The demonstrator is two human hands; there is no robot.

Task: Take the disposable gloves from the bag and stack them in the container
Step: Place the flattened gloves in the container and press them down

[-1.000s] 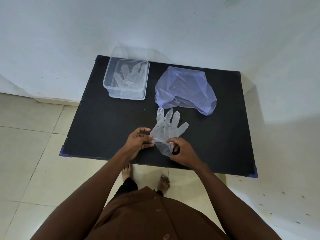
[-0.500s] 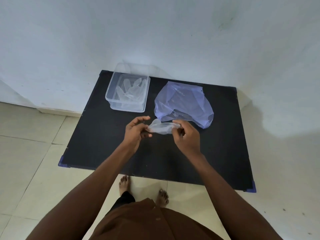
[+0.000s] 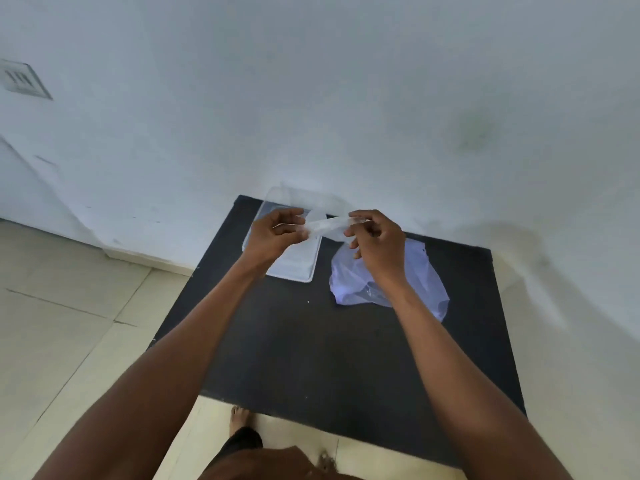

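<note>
Black table (image 3: 329, 341) stands against the white wall (image 3: 311, 98), its near half bare. Over its far left corner, the left hand (image 3: 273, 237) and right hand (image 3: 377, 244) each pinch an end of a clear glove (image 3: 327, 226), stretched between them above the container (image 3: 294, 268). Just right lies the bag (image 3: 426, 282), partly behind the right wrist.

Head view, looking down (wide), table (image 3: 311, 341)

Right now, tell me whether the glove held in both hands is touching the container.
Cannot tell. In the head view the glove, stretched between the left hand and right hand, overlaps the container, but this single view shows no height gap.
</note>
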